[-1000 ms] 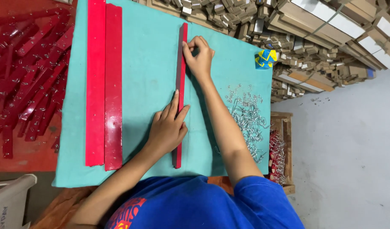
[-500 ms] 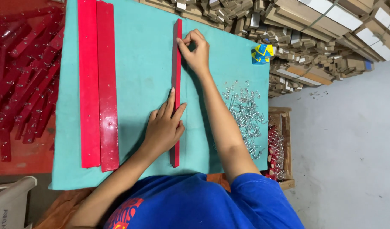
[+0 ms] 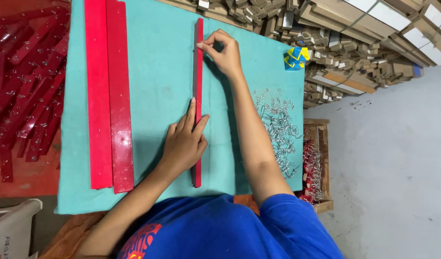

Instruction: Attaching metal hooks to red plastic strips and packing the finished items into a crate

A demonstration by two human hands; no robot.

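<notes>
A long, narrow red painted strip (image 3: pixel 198 72) lies lengthwise on the teal cloth-covered tabletop (image 3: pixel 153 57), running away from the person in the blue shirt. The left hand (image 3: pixel 184 141) lies flat on the near part of the strip, fingers straight and spread, its grip open and simply bearing down. The right hand (image 3: pixel 224 52) is at the far end, thumb and forefinger pinched together against the strip's edge; whether that grip holds some small part there is too small to tell. Two wider red flat boards (image 3: pixel 109 96) lie side by side to the left, touching each other. A loose heap of small silver metal hooks (image 3: pixel 278 129) lies on the cloth just right of the right forearm, and a blue-and-yellow folded packet (image 3: pixel 296 57) sits near the far right corner.
</notes>
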